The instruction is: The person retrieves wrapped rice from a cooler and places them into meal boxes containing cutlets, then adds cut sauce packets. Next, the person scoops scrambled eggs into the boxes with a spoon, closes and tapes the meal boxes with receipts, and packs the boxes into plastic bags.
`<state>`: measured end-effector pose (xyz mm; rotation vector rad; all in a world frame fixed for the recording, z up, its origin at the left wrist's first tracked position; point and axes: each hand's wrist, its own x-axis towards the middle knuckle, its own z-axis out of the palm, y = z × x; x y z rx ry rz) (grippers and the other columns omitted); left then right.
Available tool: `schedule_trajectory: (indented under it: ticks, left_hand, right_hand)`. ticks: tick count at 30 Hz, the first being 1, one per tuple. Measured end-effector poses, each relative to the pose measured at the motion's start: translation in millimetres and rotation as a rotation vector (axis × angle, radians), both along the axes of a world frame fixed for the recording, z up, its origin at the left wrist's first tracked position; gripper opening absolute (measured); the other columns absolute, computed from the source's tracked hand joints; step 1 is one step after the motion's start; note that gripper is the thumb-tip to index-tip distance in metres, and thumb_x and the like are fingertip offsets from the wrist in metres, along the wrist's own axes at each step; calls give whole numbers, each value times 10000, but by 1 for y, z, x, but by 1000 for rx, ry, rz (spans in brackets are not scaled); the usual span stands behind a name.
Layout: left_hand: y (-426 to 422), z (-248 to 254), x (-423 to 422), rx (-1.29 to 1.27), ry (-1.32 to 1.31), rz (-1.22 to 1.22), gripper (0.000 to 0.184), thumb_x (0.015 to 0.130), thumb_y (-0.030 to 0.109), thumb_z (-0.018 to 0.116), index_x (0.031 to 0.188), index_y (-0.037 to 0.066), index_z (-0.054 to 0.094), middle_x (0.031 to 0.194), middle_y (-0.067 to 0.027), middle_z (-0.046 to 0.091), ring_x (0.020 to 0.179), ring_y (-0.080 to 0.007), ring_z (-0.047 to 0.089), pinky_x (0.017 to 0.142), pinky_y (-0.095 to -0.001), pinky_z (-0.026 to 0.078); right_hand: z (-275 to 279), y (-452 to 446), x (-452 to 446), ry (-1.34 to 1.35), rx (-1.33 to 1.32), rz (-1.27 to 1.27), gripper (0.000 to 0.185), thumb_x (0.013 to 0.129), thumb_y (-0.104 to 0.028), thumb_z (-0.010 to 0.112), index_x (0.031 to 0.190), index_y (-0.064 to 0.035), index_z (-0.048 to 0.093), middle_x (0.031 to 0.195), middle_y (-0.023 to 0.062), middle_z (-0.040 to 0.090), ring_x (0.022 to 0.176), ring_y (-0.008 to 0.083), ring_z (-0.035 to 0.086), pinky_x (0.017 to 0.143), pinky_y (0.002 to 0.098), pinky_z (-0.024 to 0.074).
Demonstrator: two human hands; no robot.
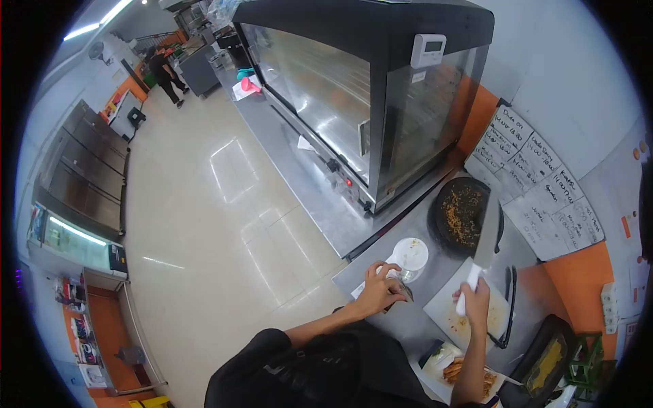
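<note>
Our right hand (475,300) was closed around the white handle of a large knife (468,292), its fingers wrapped round the grip with no visible gap. The knife was above the near part of the white cutting board (442,314), its wide blade pointing away from us and overlapping the right side of the dark pan (462,214) in our view. We could not tell whether the blade touched the pan. Brown and orange bits lay across the pan's bottom, and small crumbs dotted the board.

Our left hand (381,292) was to the left, over the steel table (416,319), with its fingers bent and partly curled toward the thumb. A small dark item showed just beside the fingertips, but we could not tell what it was or whether the fingers had hold of it. Just beyond that hand was a round white lid (410,253) with a few specks on it.

Right of the board we had a pair of long black tongs (510,299). Near us, partly behind our right forearm, was a tray of fried food (454,370), and at the near right stood a black container (547,360) with something yellow inside. On the far side rose a glass-fronted cabinet (313,88), while at the far left another person (163,71) in dark clothes was bending.
</note>
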<state>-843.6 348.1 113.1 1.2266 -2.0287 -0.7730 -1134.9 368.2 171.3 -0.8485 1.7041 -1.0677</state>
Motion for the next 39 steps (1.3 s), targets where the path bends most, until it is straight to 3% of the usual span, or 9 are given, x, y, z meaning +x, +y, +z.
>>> schedule_trajectory:
  ticks: [4, 7, 15, 17, 19, 20, 21, 23, 39]
  left_hand:
    - [-39, -15, 1, 452, 519, -294, 181, 761, 137, 893, 816, 76, 731, 1287, -98, 657, 1197, -267, 601, 1019, -393, 469]
    - [-67, -4, 3, 520, 514, -431, 156, 806, 74, 861, 795, 43, 709, 1121, -116, 726, 1052, -196, 682, 952, -339, 507]
    - [-110, -29, 11, 693, 965, -403, 259, 765, -71, 838, 825, 35, 609, 1029, -164, 736, 964, -219, 708, 843, -356, 584]
    - [-114, -33, 12, 810, 888, -255, 267, 762, -70, 834, 820, 47, 601, 989, -163, 737, 936, -221, 710, 855, -363, 585]
    - [-118, -46, 8, 800, 899, -264, 263, 775, -83, 795, 812, 62, 579, 1035, -163, 732, 968, -220, 705, 861, -361, 582]
    - [-121, -48, 5, 813, 953, -319, 261, 780, -91, 776, 827, 69, 576, 1057, -164, 727, 976, -216, 698, 868, -362, 577]
    - [-120, -42, 1, 798, 985, -303, 252, 794, -109, 775, 845, 49, 585, 1021, -162, 730, 960, -226, 711, 875, -369, 586]
    - [-123, -48, -7, 766, 1019, -362, 288, 770, -122, 788, 842, 55, 573, 994, -168, 727, 978, -215, 697, 884, -364, 572]
    - [-113, -10, -26, 776, 885, -462, 323, 755, -146, 800, 854, 61, 572, 1050, -189, 738, 942, -188, 711, 857, -334, 581]
  right_hand:
    - [44, 53, 24, -54, -116, -129, 127, 900, -42, 578, 1014, 5, 547, 781, 115, 655, 548, 147, 623, 434, 272, 466]
    - [33, 94, 22, -39, -56, -147, 113, 883, -4, 550, 994, -13, 572, 752, 89, 637, 526, 110, 566, 421, 247, 420]
    - [43, 192, 26, 384, 72, 51, 138, 945, -89, 622, 1026, 22, 634, 738, 61, 650, 587, 157, 593, 546, 311, 476]
    - [83, 203, 37, 545, 269, 158, 292, 988, -197, 649, 1130, 58, 646, 749, 92, 686, 630, 222, 632, 624, 372, 511]
    - [101, 206, 41, 509, 560, 144, 416, 984, -364, 674, 1001, 51, 666, 747, 201, 672, 639, 252, 613, 634, 410, 492]
    - [98, 214, 45, 747, 439, 169, 422, 978, -377, 684, 963, 44, 656, 732, 219, 649, 652, 305, 602, 664, 439, 486]
    - [114, 201, 46, 531, 585, 156, 409, 979, -372, 678, 971, 36, 653, 761, 257, 640, 703, 399, 595, 717, 469, 481]
    - [108, 211, 45, 732, 424, 219, 446, 978, -377, 677, 926, 64, 636, 805, 300, 637, 781, 484, 596, 730, 498, 471]
    - [94, 196, 47, 581, 424, 287, 496, 970, -417, 683, 843, 58, 625, 750, 304, 625, 744, 494, 621, 703, 511, 480]
